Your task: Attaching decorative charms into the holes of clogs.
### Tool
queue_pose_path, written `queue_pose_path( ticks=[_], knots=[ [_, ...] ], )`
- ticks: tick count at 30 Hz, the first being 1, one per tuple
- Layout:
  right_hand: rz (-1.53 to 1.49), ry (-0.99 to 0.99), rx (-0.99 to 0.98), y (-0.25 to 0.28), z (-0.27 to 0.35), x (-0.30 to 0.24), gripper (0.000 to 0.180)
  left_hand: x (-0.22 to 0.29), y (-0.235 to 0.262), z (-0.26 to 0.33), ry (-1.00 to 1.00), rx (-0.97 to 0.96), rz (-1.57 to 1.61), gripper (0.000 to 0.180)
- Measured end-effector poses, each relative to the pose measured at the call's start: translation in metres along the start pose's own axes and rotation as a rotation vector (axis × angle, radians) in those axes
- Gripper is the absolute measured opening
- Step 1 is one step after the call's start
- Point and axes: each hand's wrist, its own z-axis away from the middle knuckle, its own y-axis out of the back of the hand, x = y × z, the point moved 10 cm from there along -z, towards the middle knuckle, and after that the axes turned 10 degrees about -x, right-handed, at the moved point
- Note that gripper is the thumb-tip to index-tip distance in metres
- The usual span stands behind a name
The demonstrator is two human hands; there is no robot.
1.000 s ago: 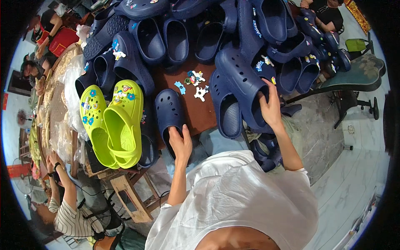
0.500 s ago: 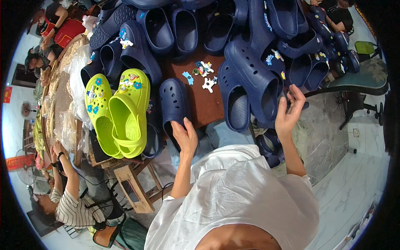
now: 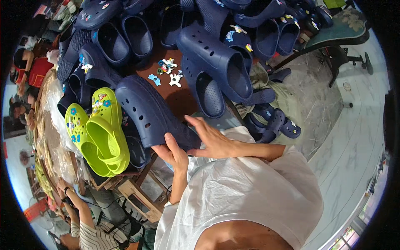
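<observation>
A navy clog (image 3: 143, 110) is tilted on its side, its row of side holes facing up. My left hand (image 3: 174, 156) is closed on its heel end, thumb on the upper. Beside the sole, my right hand (image 3: 212, 139) has its fingers stretched and apart, with the heel between thumb and fingers; how firmly it touches is hard to see. Left of the clog lies a pair of lime-green clogs (image 3: 109, 133) with shoe charms on top. Several loose charms (image 3: 168, 68) lie on the brown tabletop (image 3: 177, 98) beyond.
Many navy clogs (image 3: 208, 83) crowd the table's far and right sides. More navy clogs (image 3: 275, 125) lie low at the right. A wooden stool (image 3: 143, 200) stands at the lower left. A person in a striped shirt (image 3: 93, 235) and others sit around a round table at left.
The navy clog has been lifted and turned onto its side by my left hand. My right hand has come in from the right to its heel. The view has shifted to the right.
</observation>
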Motion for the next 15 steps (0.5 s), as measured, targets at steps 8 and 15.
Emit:
queue_pose_path(
  ticks=[8, 15],
  knots=[
    [-0.13, -0.06, -0.059, -0.024, 0.003, 0.003, 0.093, 0.021, 0.009, 0.016, -0.216, 0.066, -0.042, 0.058],
    [-0.313, -0.039, -0.026, -0.019, 0.018, 0.006, 0.067, 0.05, -0.013, 0.016, -0.363, -0.003, 0.06, 0.059]
  ],
)
